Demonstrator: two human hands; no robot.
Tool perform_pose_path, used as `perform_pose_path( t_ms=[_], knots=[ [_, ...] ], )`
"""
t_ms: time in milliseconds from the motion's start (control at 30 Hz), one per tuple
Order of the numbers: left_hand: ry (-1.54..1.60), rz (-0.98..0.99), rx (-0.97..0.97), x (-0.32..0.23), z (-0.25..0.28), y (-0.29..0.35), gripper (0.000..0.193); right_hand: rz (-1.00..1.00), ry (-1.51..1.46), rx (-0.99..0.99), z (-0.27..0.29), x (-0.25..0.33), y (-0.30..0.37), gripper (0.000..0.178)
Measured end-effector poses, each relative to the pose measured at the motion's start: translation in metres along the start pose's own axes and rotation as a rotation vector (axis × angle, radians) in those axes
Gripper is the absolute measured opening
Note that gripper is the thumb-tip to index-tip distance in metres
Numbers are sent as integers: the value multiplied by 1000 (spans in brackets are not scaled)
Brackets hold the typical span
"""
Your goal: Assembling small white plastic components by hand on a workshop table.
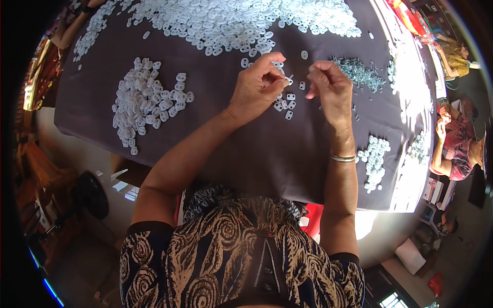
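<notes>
My left hand (259, 86) pinches a small white plastic piece (290, 80) between thumb and fingertips, above the middle of the table. To its right my right hand (333, 88) is closed, thumb against bent fingers; whatever it may hold is too small to make out. Just below the left fingertips lie several loose white two-holed pieces (290, 97). Beside the right hand spreads a heap of small, thin, dark metallic parts (359, 73), probably screws or pins.
A dark cloth covers the table (226, 164). A large mass of white pieces (226, 23) fills its far side. A smaller pile (146, 97) is on the left, another cluster (374, 161) at the right. People sit to the right (454, 141); a black fan (91, 195) stands at left.
</notes>
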State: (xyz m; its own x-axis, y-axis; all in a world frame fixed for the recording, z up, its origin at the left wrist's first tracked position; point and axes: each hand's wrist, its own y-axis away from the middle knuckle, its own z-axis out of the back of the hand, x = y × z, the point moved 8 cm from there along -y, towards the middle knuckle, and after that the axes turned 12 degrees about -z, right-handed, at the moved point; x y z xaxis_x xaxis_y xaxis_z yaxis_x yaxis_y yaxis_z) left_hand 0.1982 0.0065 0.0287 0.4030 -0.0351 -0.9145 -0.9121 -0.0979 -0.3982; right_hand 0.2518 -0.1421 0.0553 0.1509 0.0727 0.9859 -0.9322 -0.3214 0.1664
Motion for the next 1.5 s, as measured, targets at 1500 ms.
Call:
perform_pose_path(
  t_ms=[1500],
  knots=[
    [50, -12, 66, -1, -6, -2, 32, -99, -67, 178, -9, -17, -7, 16]
  ],
)
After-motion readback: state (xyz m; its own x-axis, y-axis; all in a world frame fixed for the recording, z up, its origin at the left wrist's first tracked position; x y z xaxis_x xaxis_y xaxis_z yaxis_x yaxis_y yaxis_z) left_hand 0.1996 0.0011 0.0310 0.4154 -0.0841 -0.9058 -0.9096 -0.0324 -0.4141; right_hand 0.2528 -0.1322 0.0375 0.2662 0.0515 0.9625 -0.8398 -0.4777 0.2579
